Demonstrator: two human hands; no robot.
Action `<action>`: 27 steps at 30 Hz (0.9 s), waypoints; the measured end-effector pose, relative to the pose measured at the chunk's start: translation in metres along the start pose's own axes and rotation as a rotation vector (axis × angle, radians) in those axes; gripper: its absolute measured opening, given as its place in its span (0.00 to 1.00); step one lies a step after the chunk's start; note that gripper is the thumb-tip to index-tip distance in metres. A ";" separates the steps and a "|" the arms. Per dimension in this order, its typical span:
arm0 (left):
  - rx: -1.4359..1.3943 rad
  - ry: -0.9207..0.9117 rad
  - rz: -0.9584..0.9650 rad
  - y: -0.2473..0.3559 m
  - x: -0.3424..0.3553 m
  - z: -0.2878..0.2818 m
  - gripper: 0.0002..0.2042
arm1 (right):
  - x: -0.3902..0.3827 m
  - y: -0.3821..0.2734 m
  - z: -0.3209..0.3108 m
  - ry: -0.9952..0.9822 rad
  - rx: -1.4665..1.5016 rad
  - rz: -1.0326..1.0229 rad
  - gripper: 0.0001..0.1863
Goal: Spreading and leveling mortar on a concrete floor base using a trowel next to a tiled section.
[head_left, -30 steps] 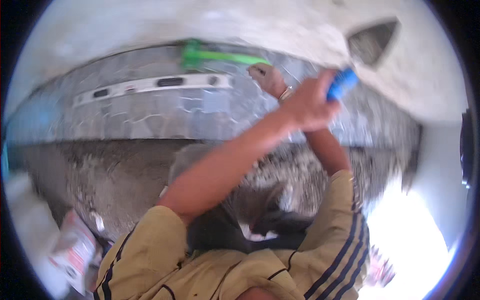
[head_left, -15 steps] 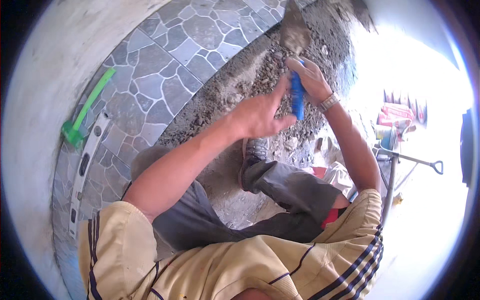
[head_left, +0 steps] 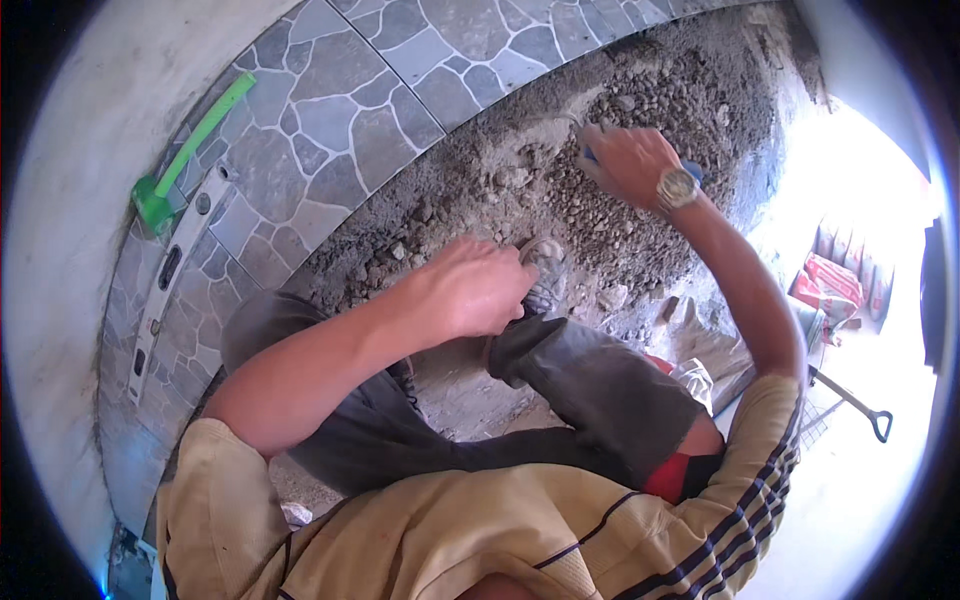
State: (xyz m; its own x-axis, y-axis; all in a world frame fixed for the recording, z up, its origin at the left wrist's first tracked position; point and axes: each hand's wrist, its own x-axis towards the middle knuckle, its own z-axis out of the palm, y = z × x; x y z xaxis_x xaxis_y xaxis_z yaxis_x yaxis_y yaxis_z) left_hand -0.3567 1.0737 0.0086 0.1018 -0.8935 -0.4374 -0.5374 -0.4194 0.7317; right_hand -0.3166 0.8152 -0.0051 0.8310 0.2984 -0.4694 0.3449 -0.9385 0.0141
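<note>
My right hand point(head_left: 632, 168) is closed around the blue handle point(head_left: 692, 170) of a trowel, over a bed of gravelly mortar mix point(head_left: 655, 105). Only bits of the handle show past the fingers; the blade is hard to make out against the grey rubble. Lower and to the left, my left hand point(head_left: 480, 287) is curled into a loose fist beside my shoe point(head_left: 545, 272), with nothing visible in it. Stone-patterned floor tiles point(head_left: 335, 90) border the rubble on the far left side.
A green mallet point(head_left: 155, 200) and a spirit level point(head_left: 172, 265) lie on the tiles along the left wall point(head_left: 70, 200). At the right are red-and-white sacks point(head_left: 830, 285) and a long-handled tool with a D-shaped grip point(head_left: 880, 422). My bent legs point(head_left: 590, 385) take up the near middle.
My left hand has drawn back from the trowel handle, down and left, and closed. My right hand has turned the trowel, its blade no longer pointing away from me. The view has shifted slightly.
</note>
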 end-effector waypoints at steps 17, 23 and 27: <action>-0.017 -0.056 -0.032 -0.021 0.021 -0.001 0.15 | -0.003 -0.003 0.012 0.016 0.144 0.053 0.20; -0.036 -0.033 -0.054 -0.033 0.029 -0.006 0.16 | 0.041 0.012 0.026 -0.153 0.044 0.006 0.20; -0.060 -0.061 -0.105 -0.029 0.029 -0.017 0.16 | 0.004 0.051 0.016 -0.204 0.232 0.343 0.19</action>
State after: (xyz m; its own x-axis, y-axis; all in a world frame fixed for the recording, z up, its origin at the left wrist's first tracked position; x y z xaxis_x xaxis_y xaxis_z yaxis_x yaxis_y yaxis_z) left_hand -0.3236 1.0571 -0.0163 0.1030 -0.8334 -0.5430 -0.4756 -0.5207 0.7090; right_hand -0.3024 0.7654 -0.0199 0.7691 -0.0544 -0.6368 -0.0612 -0.9981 0.0114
